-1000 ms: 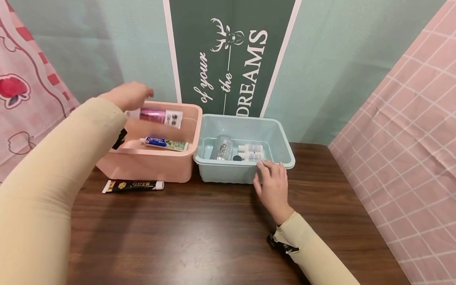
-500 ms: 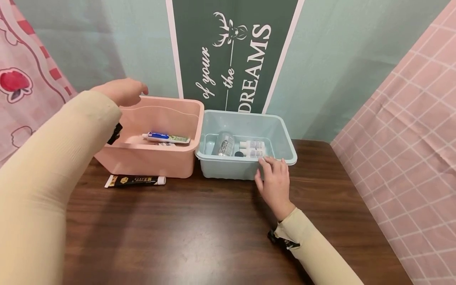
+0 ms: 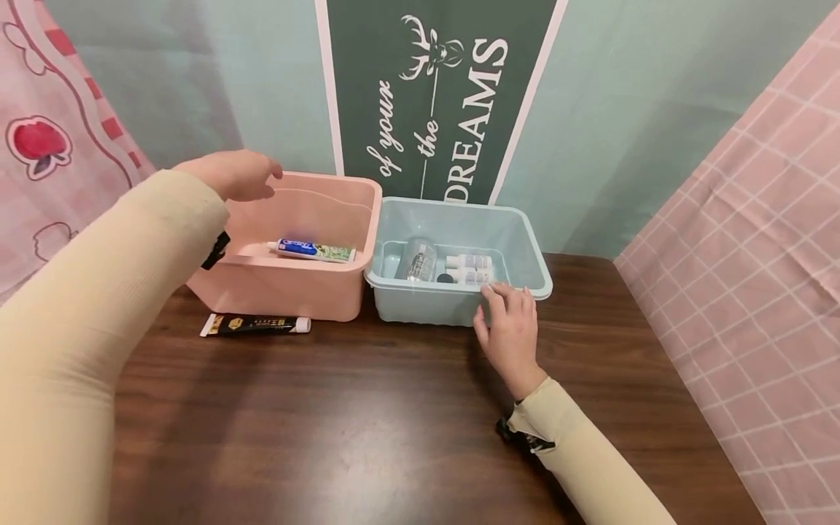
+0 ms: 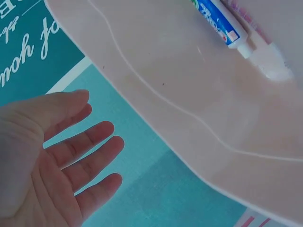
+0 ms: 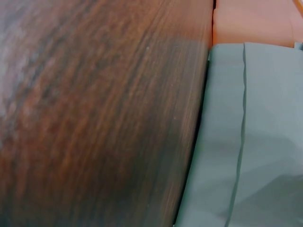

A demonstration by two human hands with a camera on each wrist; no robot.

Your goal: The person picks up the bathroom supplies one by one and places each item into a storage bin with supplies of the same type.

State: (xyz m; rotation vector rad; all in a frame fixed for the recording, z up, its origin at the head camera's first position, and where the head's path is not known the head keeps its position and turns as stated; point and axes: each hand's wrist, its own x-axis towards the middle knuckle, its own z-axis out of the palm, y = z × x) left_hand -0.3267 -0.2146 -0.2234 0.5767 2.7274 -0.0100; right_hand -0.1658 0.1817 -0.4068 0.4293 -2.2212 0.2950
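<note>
My left hand [image 3: 236, 175] hovers at the back left rim of the pink bin [image 3: 282, 292], holding nothing. In the left wrist view its fingers are spread and loosely bent. Inside that bin lies a blue and green toothpaste tube [image 3: 315, 251]; the left wrist view shows a pink-purple tube [image 4: 251, 22] beside it, which the front wall hides in the head view. My right hand [image 3: 510, 332] rests its fingertips on the front rim of the light blue bin [image 3: 453, 306], thumb near the outer wall. The right wrist view shows only bin walls and table.
The blue bin holds a clear bottle [image 3: 420, 260] with a black cap and two small white bottles [image 3: 475, 268]. A black tube [image 3: 256, 325] with a white cap lies on the wooden table [image 3: 341, 430] before the pink bin. Cloth hangs behind and on both sides.
The pink-purple tube has left my left hand and dropped into the pink bin. That hand stays over the rim, empty. My right hand keeps its place at the blue bin; the view shifted slightly.
</note>
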